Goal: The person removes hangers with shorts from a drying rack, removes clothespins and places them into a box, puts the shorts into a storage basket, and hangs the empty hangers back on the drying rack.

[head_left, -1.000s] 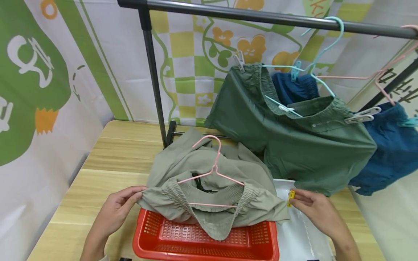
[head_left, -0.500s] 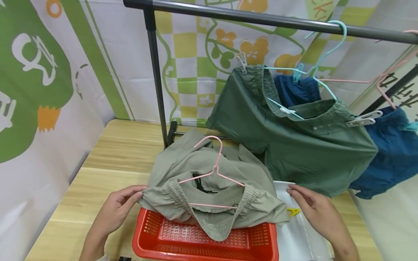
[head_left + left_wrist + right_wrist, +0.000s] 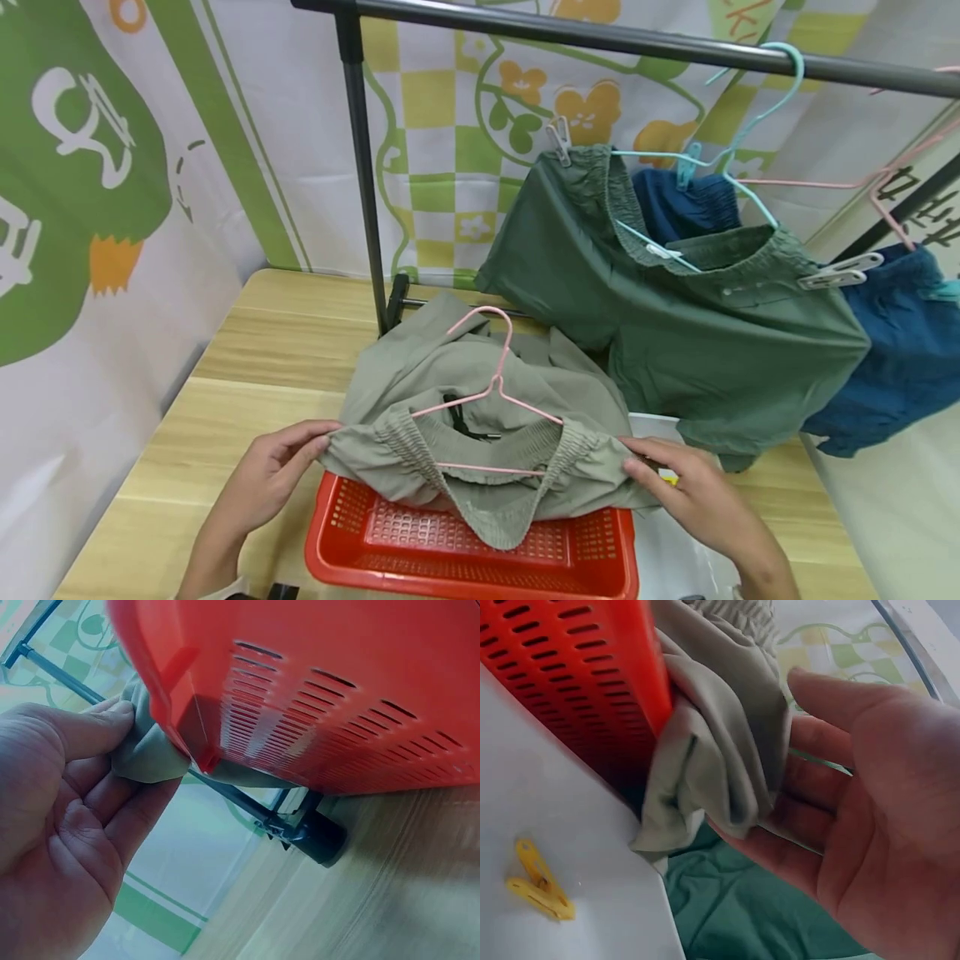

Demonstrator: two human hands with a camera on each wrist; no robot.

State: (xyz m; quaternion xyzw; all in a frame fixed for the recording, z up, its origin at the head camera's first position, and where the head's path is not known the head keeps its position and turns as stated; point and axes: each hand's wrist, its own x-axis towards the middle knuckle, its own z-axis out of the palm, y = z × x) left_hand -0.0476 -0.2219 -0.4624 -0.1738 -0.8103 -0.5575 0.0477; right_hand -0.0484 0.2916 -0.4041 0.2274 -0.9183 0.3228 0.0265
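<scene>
Grey-green pants (image 3: 592, 492) with an elastic waistband and black drawstring lie draped over a red basket (image 3: 480, 579). A pink hanger (image 3: 498, 367) sits inside the waistband, its hook upward. My left hand (image 3: 273, 475) pinches the left end of the waistband between thumb and fingers, also plain in the left wrist view. At the other end is my right hand (image 3: 690, 492); in the right wrist view its fingers lie behind the cloth, with the thumb apart from it. A yellow clothespin (image 3: 544, 885) lies on a white surface (image 3: 615, 915) beside the basket.
A black clothes rack (image 3: 367, 183) stands behind. Dark green shorts (image 3: 675, 333) hang there on a light-blue hanger (image 3: 750, 125) with white clothespins (image 3: 840, 271). Blue shorts (image 3: 900, 358) hang farther right. Wooden tabletop (image 3: 262, 350) extends left of the basket.
My right hand has let go of the yellow clothespin, which now lies on the white surface, and has moved left to the pants' right end. My left hand keeps its pinch.
</scene>
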